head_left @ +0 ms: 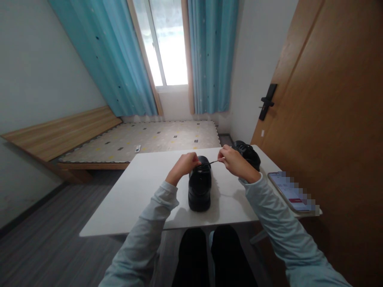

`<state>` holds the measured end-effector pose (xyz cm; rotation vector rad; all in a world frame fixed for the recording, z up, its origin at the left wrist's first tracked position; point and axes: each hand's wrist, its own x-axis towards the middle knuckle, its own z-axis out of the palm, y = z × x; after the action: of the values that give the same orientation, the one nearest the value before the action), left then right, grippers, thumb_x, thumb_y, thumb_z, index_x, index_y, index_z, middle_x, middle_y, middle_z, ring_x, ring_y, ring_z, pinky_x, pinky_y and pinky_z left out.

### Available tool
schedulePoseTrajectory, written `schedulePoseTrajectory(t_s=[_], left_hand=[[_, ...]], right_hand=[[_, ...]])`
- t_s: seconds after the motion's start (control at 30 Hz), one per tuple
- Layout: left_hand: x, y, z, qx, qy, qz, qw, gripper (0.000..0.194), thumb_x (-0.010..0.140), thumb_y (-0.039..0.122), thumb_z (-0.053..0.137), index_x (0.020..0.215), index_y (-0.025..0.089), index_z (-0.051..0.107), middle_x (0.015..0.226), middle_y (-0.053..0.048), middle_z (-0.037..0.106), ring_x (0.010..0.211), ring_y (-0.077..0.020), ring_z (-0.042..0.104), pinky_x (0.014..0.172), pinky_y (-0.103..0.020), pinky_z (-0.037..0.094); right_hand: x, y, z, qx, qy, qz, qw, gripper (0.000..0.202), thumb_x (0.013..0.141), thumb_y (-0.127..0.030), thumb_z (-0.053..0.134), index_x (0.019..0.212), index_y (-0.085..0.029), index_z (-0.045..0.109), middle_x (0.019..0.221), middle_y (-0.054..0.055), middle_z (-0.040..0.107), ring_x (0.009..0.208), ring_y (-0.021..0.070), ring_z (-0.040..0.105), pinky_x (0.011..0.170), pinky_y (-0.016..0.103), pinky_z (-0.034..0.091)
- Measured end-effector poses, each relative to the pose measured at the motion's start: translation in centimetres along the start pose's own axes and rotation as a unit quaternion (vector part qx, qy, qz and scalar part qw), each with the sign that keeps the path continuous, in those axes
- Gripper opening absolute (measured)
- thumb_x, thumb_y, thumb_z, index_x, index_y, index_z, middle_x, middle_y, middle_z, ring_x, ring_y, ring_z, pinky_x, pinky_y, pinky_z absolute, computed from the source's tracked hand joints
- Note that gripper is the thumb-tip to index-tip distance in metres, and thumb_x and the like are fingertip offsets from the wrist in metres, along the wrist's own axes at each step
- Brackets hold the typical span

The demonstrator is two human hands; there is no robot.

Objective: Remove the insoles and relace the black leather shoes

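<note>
While the left hand (188,162) and right hand (231,159) pinch its lace (214,162), the black shoe (199,187) sits between them.

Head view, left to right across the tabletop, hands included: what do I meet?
Left hand → nearer black shoe → lace end → right hand → phone. Other black shoe left out: the right hand overlaps it.

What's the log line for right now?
left hand: at black shoe | right hand: pinching lace | second shoe: beside right hand
</note>
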<state>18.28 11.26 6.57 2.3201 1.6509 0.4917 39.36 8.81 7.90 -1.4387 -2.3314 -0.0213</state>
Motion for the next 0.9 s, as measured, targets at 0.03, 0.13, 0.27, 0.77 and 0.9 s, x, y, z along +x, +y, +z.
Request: schedulePoseTrajectory(t_s=[0.03, 0.13, 0.27, 0.77, 0.9], left_hand=[[-0.1, -0.3, -0.2, -0.021, -0.001, 0.003, 1.000, 0.011, 0.080, 0.025, 0.060, 0.085, 0.017, 0.065, 0.086, -0.006, 0.070, 0.079, -0.0184, 0.062, 0.067, -0.026, 0.044], [-0.3, -1.5, -0.4, -0.073, -0.012, 0.012, 0.997, 0.014, 0.082, 0.020, 0.053, 0.092, 0.017, 0.063, 0.085, -0.005, 0.069, 0.077, -0.0165, 0.063, 0.067, -0.025, 0.045], [-0.3, -2.3, 0.1, -0.080, -0.028, 0.022, 0.996, 0.021, 0.083, 0.028, 0.055, 0.098, 0.016, 0.063, 0.084, -0.006, 0.069, 0.075, -0.0168, 0.063, 0.066, -0.026, 0.045], [0.0, -2.4, 1.4, -0.037, 0.035, 0.007, 0.999, 0.030, 0.086, 0.038, 0.052, 0.073, 0.016, 0.067, 0.077, -0.008, 0.068, 0.072, -0.0191, 0.061, 0.068, -0.029, 0.044], [-0.2, -2.7, 1.2, -0.124, 0.003, -0.041, 0.991, 0.026, 0.081, 0.038, 0.059, 0.074, 0.014, 0.067, 0.067, -0.005, 0.066, 0.052, -0.0133, 0.059, 0.052, -0.024, 0.044]], right_hand=[[0.0, 0.3, 0.1, 0.013, 0.001, -0.001, 1.000, 0.008, 0.086, -0.013, 0.054, 0.084, -0.014, 0.062, 0.091, 0.006, 0.056, 0.080, 0.0150, 0.056, 0.071, 0.024, 0.038], [0.0, 0.8, 0.4, 0.016, 0.007, 0.009, 1.000, 0.010, 0.087, -0.014, 0.053, 0.083, -0.014, 0.062, 0.090, 0.006, 0.056, 0.077, 0.0148, 0.055, 0.070, 0.025, 0.038], [0.0, 1.1, 0.9, 0.001, 0.022, 0.023, 0.999, 0.011, 0.088, -0.016, 0.051, 0.084, -0.014, 0.061, 0.090, 0.007, 0.056, 0.077, 0.0156, 0.055, 0.070, 0.026, 0.038], [-0.3, 1.3, 1.6, 0.421, 0.016, 0.088, 0.903, 0.017, 0.082, -0.025, 0.056, 0.069, -0.017, 0.048, 0.069, 0.005, 0.068, 0.051, 0.0119, 0.062, 0.050, 0.023, 0.047], [-0.2, 1.0, 2.3, 0.582, -0.011, 0.122, 0.804, 0.029, 0.071, -0.036, 0.072, 0.072, -0.016, 0.051, 0.070, 0.006, 0.070, 0.060, 0.0161, 0.068, 0.055, 0.027, 0.056]])
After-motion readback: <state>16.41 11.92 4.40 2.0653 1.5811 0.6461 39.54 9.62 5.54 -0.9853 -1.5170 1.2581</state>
